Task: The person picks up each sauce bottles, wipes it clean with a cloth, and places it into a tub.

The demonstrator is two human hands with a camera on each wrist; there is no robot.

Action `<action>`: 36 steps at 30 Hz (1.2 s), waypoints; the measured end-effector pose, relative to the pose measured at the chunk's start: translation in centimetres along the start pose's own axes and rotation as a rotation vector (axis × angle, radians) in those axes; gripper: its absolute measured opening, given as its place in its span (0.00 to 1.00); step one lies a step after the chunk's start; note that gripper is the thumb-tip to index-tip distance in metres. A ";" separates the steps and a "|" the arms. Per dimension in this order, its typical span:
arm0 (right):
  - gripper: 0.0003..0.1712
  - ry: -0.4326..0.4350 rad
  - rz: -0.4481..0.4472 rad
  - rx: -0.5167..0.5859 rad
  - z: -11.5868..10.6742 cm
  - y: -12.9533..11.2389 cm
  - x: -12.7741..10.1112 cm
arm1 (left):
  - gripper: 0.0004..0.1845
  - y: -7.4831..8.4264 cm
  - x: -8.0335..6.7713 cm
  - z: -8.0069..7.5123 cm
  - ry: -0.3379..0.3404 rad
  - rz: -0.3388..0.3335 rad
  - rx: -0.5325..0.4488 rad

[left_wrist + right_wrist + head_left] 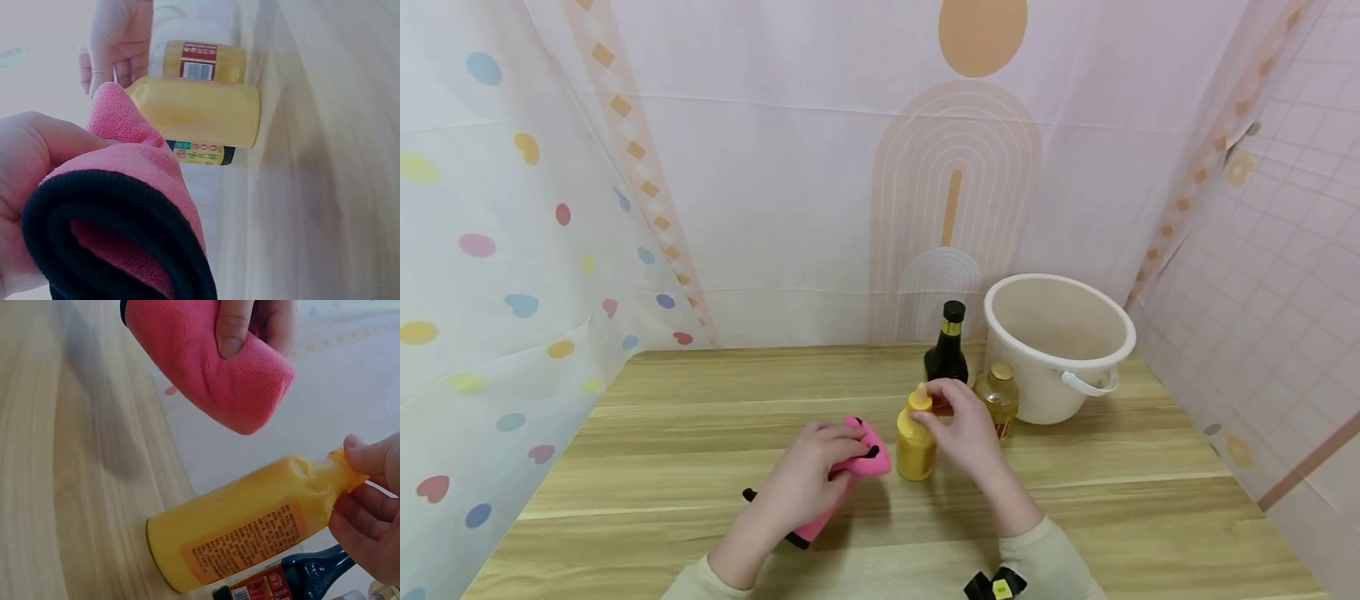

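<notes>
A folded pink cloth with black edging is gripped by my left hand, just above the table and left of a yellow squeeze bottle. In the right wrist view the cloth hangs apart from the bottle. My right hand pinches the yellow bottle at its cap, thumb on one side and fingers on the other. The bottle stands upright on the wood. Behind it are a dark sauce bottle with a black cap and a clear jar of yellowish contents, partly covered by the right hand.
A cream bucket with a white handle stands at the back right, beside the jar. The wooden table ends at a patterned curtain behind and at the sides. A black object with a yellow label is at the right sleeve.
</notes>
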State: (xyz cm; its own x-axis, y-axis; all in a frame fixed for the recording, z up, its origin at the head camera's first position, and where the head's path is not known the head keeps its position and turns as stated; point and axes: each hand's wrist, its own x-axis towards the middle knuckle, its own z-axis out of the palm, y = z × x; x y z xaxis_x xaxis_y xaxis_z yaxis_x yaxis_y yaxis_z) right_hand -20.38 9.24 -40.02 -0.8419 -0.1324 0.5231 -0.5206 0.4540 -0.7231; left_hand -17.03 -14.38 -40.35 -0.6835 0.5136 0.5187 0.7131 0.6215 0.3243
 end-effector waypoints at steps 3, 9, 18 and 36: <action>0.17 -0.028 0.002 0.026 -0.2 0.2 0.1 | 0.17 0.1 0.3 -0.2 0.024 0.007 0.003; 0.17 -0.116 -0.011 0.082 -0.6 0.6 0.5 | 0.17 0.5 1.3 -0.6 0.105 0.043 -0.004; 0.17 -0.214 -0.012 0.136 -1.0 1.0 0.8 | 0.15 1.1 3.2 -0.4 0.259 0.158 0.003; 0.17 -0.205 0.051 0.143 -1.0 0.5 0.9 | 0.19 0.6 3.7 2.6 0.309 0.232 -0.008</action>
State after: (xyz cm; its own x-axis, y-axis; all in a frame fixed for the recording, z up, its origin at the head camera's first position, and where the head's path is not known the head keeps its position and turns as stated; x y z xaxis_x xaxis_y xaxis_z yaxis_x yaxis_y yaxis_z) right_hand -21.24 10.26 -39.45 -0.8709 -0.2955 0.3927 -0.4796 0.3369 -0.8102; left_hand -19.56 -10.55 -40.27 -0.4256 0.4367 0.7926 0.8454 0.5043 0.1761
